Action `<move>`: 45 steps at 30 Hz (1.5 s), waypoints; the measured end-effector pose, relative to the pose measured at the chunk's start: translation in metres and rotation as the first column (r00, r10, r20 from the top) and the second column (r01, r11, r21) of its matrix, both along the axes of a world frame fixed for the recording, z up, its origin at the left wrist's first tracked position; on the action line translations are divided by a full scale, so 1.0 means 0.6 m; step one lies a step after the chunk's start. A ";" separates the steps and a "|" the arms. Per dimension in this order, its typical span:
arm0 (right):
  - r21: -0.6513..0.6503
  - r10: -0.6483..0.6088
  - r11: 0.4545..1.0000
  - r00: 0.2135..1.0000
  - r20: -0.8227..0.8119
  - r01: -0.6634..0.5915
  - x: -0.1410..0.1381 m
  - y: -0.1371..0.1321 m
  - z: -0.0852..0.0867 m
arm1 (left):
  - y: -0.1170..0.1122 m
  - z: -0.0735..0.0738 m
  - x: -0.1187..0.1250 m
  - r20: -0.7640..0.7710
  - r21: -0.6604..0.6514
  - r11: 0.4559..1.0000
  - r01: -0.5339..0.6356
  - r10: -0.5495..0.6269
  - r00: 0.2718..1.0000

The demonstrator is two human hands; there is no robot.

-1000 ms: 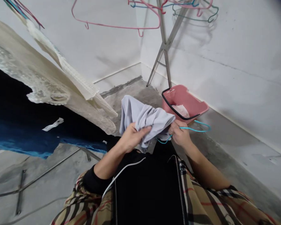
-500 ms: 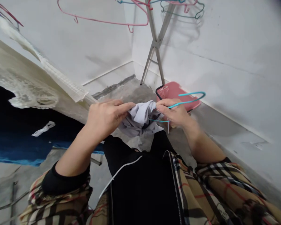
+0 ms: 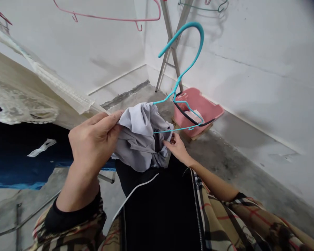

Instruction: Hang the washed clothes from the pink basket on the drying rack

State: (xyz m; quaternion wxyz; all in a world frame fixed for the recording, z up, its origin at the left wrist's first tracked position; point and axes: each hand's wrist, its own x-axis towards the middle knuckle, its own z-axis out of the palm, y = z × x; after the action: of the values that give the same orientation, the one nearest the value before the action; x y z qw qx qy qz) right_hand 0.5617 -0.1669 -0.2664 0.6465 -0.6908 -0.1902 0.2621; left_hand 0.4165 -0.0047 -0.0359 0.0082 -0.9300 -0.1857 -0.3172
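A light grey garment (image 3: 136, 139) hangs bunched between my hands, its exact kind hidden by the folds. My left hand (image 3: 95, 134) is closed on its upper left edge, perhaps with the hanger's hidden end beneath the cloth. My right hand (image 3: 178, 148) pinches the garment's right edge, lower down. A blue clothes hanger (image 3: 178, 82) has its left part inside the garment. The hook stands up above the cloth, and the right end sticks out bare over the pink basket, apart from my right hand.
Behind the hanger, a pink basket (image 3: 216, 111) with a black handle holds some light cloth. A metal folding rack (image 3: 174, 42) stands in the corner, pink hanger (image 3: 107, 16) at top. Cream lace cloth (image 3: 42, 82) and dark blue fabric (image 3: 34, 167) hang at left.
My right hand has let go of the hanger near its hook and taken the garment's right edge lower down. The hanger has turned hook-up, and my left hand has moved left with the cloth.
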 end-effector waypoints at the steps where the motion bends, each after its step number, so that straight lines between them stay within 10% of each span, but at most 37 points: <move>1: 0.037 0.048 0.998 0.991 -0.127 -0.044 0.002 0.005 0.000 | -0.001 0.000 -0.001 0.000 0.000 1.000 0.015 -0.015 1.000; 6: 0.287 0.028 0.941 0.804 -0.593 0.180 0.037 0.008 0.018 | 0.017 -0.009 -0.016 -0.033 0.004 0.999 0.037 -0.037 0.999; 12: 0.374 0.066 0.867 0.666 -0.743 0.331 0.085 -0.019 0.040 | 0.072 -0.035 -0.040 0.165 -0.038 0.982 0.184 -0.175 0.971; 21: 0.390 0.040 0.834 0.662 -0.749 0.391 0.113 -0.032 0.075 | 0.100 -0.065 -0.050 0.298 -0.178 0.925 0.336 -0.274 0.914; 28: 0.343 -0.109 0.806 0.692 -0.714 0.482 0.120 -0.037 0.099 | 0.112 -0.070 -0.067 0.186 -0.218 0.951 0.220 -0.181 0.966; 34: 0.450 -0.143 0.777 0.820 -0.554 0.440 0.125 -0.041 0.109 | 0.102 -0.081 -0.064 -0.114 -0.027 0.999 0.030 -0.033 0.993; 39: 0.467 -0.167 0.787 0.869 -0.466 0.402 0.110 -0.047 0.145 | 0.080 -0.093 -0.043 -0.465 0.139 0.971 -0.197 0.239 0.852; 42: 0.480 -0.074 0.840 0.931 -0.358 0.252 0.068 -0.058 0.162 | 0.086 -0.105 -0.029 -0.349 0.078 0.928 -0.364 0.368 0.862; 45: 0.331 0.295 0.906 0.954 -0.052 -0.262 0.029 -0.070 0.163 | 0.108 -0.120 -0.022 0.008 -0.175 0.923 -0.343 0.350 0.937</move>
State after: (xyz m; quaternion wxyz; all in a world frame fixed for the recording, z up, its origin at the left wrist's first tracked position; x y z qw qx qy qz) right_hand 0.5792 -0.2088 -0.1688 0.7149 -0.5281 -0.2939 0.3517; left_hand 0.4033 0.0602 -0.1076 -0.0193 -0.8733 -0.3738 -0.3120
